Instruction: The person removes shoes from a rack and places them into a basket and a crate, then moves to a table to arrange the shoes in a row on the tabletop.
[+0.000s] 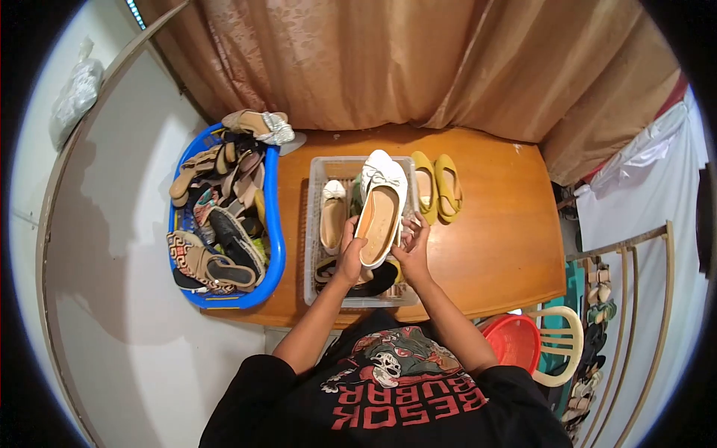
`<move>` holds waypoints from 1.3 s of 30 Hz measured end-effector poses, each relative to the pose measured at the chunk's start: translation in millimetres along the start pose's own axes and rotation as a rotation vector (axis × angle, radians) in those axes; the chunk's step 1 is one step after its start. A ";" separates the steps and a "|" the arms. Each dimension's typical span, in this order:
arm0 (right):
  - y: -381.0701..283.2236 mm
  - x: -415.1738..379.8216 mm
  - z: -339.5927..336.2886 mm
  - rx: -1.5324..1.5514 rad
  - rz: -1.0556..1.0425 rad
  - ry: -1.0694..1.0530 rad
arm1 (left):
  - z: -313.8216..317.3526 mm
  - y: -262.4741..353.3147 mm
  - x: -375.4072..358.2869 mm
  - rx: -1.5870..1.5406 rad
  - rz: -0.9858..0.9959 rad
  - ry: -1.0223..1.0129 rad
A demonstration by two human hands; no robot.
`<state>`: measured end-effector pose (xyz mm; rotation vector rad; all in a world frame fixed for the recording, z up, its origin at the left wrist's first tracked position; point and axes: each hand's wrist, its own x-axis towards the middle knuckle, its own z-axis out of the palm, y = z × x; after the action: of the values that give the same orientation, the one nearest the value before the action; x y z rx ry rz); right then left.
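A white flat shoe with a bow (383, 213) is held above a clear plastic bin (311, 224), its toe pointing away from me. My left hand (349, 254) grips the shoe's left side near the heel. At the right side of the heel, my right hand (413, 250) has its fingers curled against the shoe. Inside the bin, another white shoe (333, 216) lies at the left and dark shoes (377, 284) lie near the front, partly hidden by my hands. A pair of mustard yellow shoes (448, 188) stands just right of the bin.
A blue basket (277, 246) heaped with sandals and shoes is on the left of the wooden table (508, 224). Brown curtains (358, 67) hang behind. A red basin (515, 343), a cream chair (571, 347) and a shoe rack (665, 299) are at the lower right.
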<state>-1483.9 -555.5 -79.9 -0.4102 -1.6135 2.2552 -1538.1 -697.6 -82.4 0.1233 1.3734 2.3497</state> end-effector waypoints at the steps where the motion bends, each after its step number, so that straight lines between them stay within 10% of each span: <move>1: 10.1 7.7 -16.6 0.064 0.047 -0.065 | 7.8 -5.1 1.1 -0.005 -0.009 -0.018; 6: -16.4 20.8 -73.7 0.446 0.445 -0.144 | 52.0 -24.9 2.0 0.013 -0.148 -0.150; 17: 16.9 35.1 -142.1 0.302 0.081 -0.066 | 111.3 -54.1 11.7 0.141 -0.237 -0.058; 34: -17.4 39.6 -256.8 0.652 0.275 0.000 | 221.3 -177.5 39.5 0.135 -0.124 0.063; 39: -13.4 36.5 -288.7 0.337 0.334 -0.072 | 208.1 -248.2 52.1 0.190 -0.129 0.021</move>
<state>-1394.2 -290.0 -159.3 -0.5450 -1.2316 2.7575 -1451.6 -401.6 -194.1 0.0626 1.5652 2.1195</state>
